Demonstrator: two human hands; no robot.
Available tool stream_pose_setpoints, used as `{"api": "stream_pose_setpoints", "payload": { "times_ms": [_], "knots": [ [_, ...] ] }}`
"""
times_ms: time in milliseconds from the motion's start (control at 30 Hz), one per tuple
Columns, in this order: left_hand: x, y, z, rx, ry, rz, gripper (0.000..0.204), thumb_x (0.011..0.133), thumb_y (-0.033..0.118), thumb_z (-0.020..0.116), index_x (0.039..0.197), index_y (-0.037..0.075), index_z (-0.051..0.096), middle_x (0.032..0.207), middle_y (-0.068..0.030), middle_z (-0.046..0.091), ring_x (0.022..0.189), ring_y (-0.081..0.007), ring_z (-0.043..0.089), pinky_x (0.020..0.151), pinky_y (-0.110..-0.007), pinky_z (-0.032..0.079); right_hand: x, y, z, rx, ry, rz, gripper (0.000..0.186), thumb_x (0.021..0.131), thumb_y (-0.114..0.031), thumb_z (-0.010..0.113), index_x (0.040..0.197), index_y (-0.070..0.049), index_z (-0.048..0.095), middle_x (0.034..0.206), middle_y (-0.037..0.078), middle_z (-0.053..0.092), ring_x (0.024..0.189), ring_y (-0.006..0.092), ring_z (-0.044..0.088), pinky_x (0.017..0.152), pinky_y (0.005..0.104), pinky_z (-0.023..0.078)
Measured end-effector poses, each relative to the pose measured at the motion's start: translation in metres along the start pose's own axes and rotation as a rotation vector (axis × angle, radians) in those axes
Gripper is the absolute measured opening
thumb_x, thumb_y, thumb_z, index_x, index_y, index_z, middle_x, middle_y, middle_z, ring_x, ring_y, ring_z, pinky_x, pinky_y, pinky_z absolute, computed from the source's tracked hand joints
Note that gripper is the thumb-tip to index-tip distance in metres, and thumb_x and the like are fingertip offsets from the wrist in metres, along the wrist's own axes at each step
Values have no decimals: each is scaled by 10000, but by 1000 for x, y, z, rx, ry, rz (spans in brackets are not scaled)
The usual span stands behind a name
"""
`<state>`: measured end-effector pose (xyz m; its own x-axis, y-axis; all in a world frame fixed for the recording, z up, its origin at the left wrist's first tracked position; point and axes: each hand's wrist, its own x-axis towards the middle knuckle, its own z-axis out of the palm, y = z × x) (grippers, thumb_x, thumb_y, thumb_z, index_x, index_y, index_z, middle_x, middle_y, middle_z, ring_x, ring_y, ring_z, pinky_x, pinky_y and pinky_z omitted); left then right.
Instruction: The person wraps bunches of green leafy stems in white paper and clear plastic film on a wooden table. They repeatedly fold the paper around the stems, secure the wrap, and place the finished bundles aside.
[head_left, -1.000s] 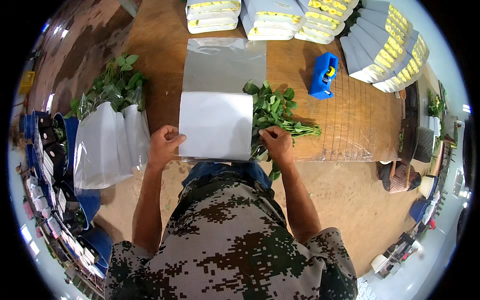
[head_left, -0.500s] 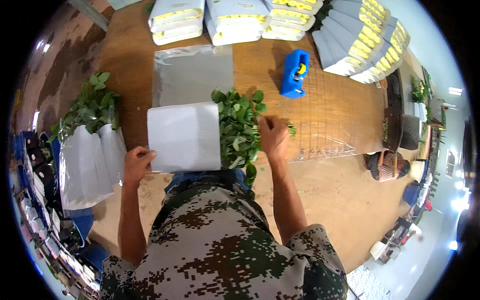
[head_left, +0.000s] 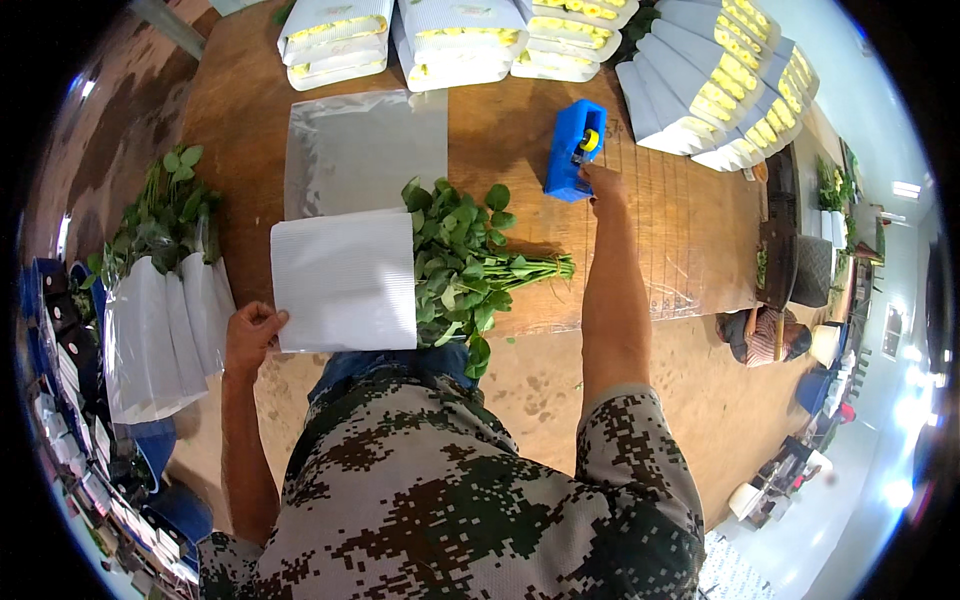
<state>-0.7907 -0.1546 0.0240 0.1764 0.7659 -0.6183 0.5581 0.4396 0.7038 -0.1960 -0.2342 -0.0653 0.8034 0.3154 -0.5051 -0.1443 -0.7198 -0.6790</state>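
Paper [head_left: 345, 280] beside the leaves [head_left: 455, 260] is pinched by the left hand [head_left: 250, 335]; it should be kept flat while the blue tape holder [head_left: 573, 150] is touched by right hand [head_left: 603, 185] fingertips, grip unclear.

Flower-packing workshop: wooden bench [head_left: 690, 230] carries stacked wrapped bouquets [head_left: 710, 80], clear sleeve sheets [head_left: 365, 150], leafy stems [head_left: 465, 265] and a tape dispenser [head_left: 573, 150].
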Motion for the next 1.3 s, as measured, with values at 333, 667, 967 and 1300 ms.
{"api": "stream_pose_setpoints", "payload": {
  "times_ms": [333, 667, 967, 1300],
  "knots": [
    [-1, -5, -4, 60, 13, 17, 185, 828, 168, 744, 794, 33, 621, 682, -7, 596, 593, -68, 531, 530, -241, 433, -56, 43, 2, 510, -123, 77, 154, 866, -134, 644, 757, -36, 596, 669, 47, 558, 590, 168, 571, 567, 311, 534],
    [-1, -1, -1, -17, -10, 43, 207, 815, 162, 746, 786, -1, 621, 681, -27, 600, 598, -88, 537, 526, -245, 436, -95, 51, -4, 134, -206, -100, 176, 875, -77, 626, 1012, 33, 635, 770, 67, 618, 624, 145, 588, 584, 286, 553],
    [7, -17, 1, 16, -25, 127, 243, 813, 226, 740, 745, 42, 596, 634, -9, 553, 559, -94, 509, 502, -277, 399, -280, -55, 74, -660, -1039, -988, 418, 869, -114, 637, 1214, -34, 414, 823, 130, 667, 786, 316, 659, 678, 424, 500],
    [-4, -13, 3, -55, 9, 197, 238, 805, 239, 738, 789, 26, 634, 633, -38, 591, 563, -105, 528, 526, -289, 415, -277, -69, 121, -1084, -1234, -1079, 335, 872, -105, 638, 1081, -41, 384, 800, 158, 668, 789, 367, 653, 664, 437, 479]
  ]
}}
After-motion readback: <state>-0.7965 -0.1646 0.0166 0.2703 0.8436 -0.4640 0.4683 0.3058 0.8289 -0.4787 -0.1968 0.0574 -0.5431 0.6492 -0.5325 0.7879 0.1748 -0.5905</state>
